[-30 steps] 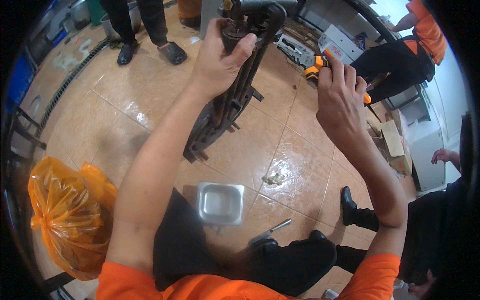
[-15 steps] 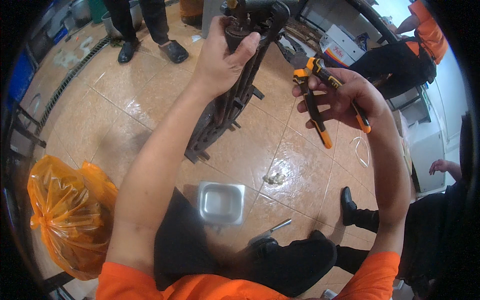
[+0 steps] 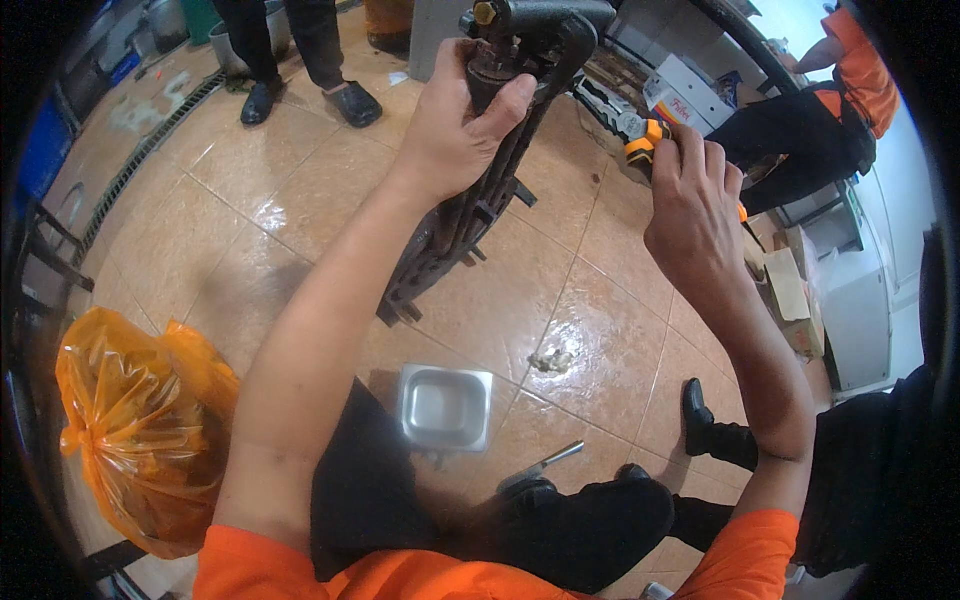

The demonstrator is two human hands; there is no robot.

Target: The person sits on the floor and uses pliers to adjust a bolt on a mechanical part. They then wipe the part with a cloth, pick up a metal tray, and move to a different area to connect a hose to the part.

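Observation:
My left hand (image 3: 470,135) grips a round, dark fitting near the top of a black metal assembly (image 3: 455,225), whose long bars slant down toward the floor. A brass nut (image 3: 485,14) sits on its top bar, above my fingers. Held in my right hand (image 3: 695,210), palm down, are orange-and-black pliers (image 3: 650,135), the head pointing up-left beside the assembly; I cannot tell whether the jaws touch anything. Much of the handles is hidden under my fingers.
A steel pan (image 3: 445,408), a knife (image 3: 540,462) and some scraps (image 3: 550,360) lie on the tiled floor (image 3: 240,230). An orange bag (image 3: 145,430) is at left, cardboard boxes (image 3: 795,315) at right. Co-workers' legs (image 3: 325,60), an orange-shirted person (image 3: 860,70) and a dark-clothed person (image 3: 870,460) surround me.
My right hand has turned from palm up, with the pliers' handles spread in view half a second ago, to palm down over them. My left hand and the assembly's top have shifted slightly right.

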